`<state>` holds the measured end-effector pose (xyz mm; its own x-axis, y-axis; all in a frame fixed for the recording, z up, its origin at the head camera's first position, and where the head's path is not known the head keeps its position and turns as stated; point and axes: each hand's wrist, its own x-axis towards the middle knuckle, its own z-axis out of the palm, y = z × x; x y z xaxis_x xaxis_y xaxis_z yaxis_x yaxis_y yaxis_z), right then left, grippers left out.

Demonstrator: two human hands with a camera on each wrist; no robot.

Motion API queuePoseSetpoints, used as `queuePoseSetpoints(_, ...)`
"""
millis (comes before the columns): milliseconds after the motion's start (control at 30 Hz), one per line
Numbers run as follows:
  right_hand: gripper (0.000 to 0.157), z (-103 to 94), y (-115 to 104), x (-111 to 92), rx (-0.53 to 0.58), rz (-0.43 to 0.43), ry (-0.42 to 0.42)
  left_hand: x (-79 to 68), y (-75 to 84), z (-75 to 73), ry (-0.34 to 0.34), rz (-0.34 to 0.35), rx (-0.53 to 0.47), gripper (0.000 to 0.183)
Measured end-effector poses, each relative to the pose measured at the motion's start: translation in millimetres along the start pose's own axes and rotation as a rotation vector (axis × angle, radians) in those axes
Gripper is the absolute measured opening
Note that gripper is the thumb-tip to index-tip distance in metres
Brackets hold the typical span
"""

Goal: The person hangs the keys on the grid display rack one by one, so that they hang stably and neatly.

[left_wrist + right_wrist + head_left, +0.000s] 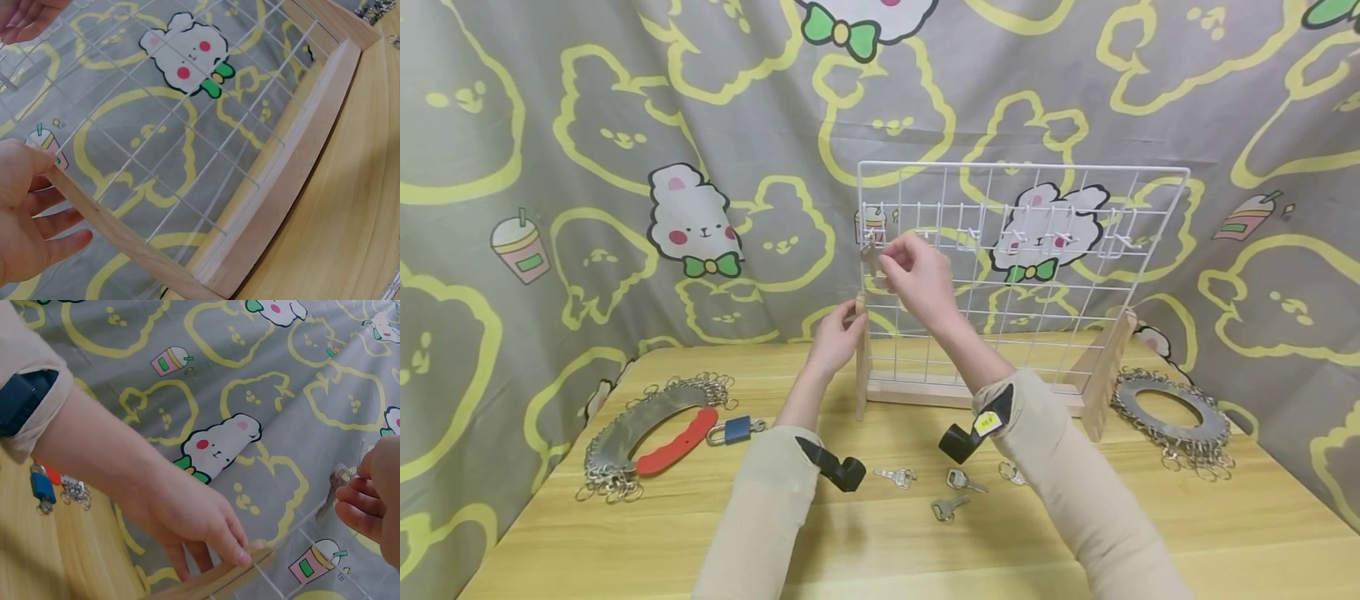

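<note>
A white wire grid rack (966, 283) in a wooden stand stands on the table. My left hand (837, 340) pinches the top of the stand's left wooden post (128, 240), thumb on one side and fingers on the other. Higher up, my right hand (922, 279) holds a silver key (331, 494) by its head, blade hanging down. In the head view the key is beside the leftmost of the row of hooks (970, 236) on the grid; whether it touches that hook cannot be told. Several loose keys (897, 477) lie on the table below my wrists.
To the left lie a ringed metal plate with a red handle (677, 446) and a blue padlock (737, 430). Another ring-edged metal plate (1213, 421) lies at the right. A patterned grey curtain (775, 125) hangs behind the wooden table (647, 542).
</note>
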<state>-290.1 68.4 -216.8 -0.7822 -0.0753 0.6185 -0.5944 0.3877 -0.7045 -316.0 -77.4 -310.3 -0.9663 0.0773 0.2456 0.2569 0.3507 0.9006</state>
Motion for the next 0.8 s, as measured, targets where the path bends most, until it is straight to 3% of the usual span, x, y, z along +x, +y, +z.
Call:
queuePoseSetpoints(167,0.009,-5.7,11,-9,-0.012,0.011,-0.017,0.2,-0.2,-1.0,0.002,0.007,0.007,0.046)
queuePoseSetpoints(367,0.011,-13.5,30,-25,-0.010,0.085,-0.073,0.4,0.0,-1.8,-0.001,0.020,0.021,0.046)
queuePoseSetpoints(800,0.015,-26.5,72,-82,-0.060,0.177,-0.259,0.8,-2.3,-0.6,-0.012,0.009,0.002,0.047)
